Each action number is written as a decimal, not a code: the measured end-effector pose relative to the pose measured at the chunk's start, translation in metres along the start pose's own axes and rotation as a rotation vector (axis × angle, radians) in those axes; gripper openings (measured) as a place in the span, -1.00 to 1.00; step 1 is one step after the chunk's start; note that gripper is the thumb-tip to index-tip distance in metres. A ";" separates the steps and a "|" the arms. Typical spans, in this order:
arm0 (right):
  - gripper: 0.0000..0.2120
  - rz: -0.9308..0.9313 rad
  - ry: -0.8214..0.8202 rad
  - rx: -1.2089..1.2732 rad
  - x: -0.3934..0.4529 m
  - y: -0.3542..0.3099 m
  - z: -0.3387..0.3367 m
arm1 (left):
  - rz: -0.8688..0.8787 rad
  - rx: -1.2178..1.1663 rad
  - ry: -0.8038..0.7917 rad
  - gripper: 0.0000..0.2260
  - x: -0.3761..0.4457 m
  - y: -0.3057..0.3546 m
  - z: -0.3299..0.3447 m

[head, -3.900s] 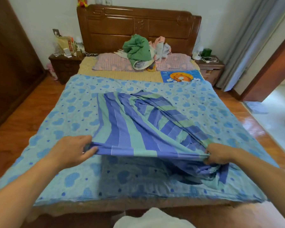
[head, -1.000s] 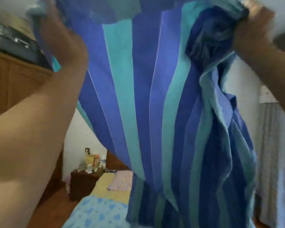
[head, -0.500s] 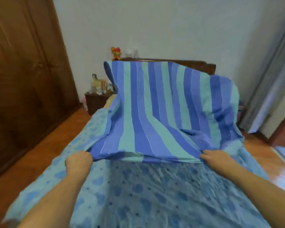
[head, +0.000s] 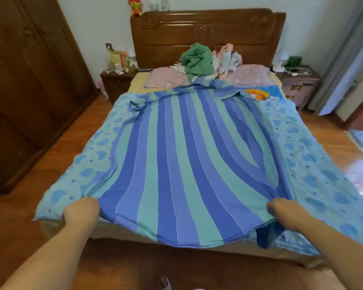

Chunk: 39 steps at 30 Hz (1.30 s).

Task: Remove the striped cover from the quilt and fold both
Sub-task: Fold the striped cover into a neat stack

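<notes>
The striped cover (head: 189,164) lay spread flat over the heart-print quilt (head: 314,164) on the bed, its near edge hanging past the foot, while the left hand (head: 81,212) and right hand (head: 287,214) each gripped a near corner.

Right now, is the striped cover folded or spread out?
Spread out: the striped cover lies flat along the bed, left hand and right hand gripping its near corners.
</notes>
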State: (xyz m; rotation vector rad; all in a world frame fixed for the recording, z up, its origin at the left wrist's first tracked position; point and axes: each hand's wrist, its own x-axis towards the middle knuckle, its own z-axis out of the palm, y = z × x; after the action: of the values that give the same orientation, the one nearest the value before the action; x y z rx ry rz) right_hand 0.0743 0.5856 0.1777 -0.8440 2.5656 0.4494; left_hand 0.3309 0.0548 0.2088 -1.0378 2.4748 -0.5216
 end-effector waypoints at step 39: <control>-0.61 -0.477 0.789 0.316 -0.020 -0.116 -0.180 | 0.909 -0.299 0.911 -0.92 -0.081 0.043 -0.128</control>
State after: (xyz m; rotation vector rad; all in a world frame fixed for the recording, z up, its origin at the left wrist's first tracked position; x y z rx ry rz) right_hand 0.1127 0.4316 0.3231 -1.6908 2.8064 -0.5259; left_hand 0.2940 0.1652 0.3147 0.4724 3.4710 -0.3445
